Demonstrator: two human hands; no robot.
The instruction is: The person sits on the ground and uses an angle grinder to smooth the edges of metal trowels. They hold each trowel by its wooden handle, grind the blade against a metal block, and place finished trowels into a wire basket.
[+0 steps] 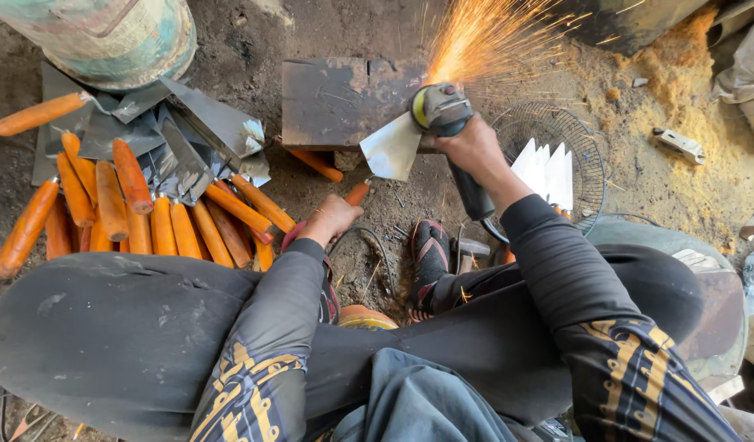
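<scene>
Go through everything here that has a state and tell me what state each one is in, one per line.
Grinder: running, throwing sparks, gripped by right hand.
Trowel blade: tilted against the grinder, resting on the metal block.
Trowel handle: held by left hand.
Trowel pile: lying loose on the ground.
Wire basket: holding white blades stood on edge.
</scene>
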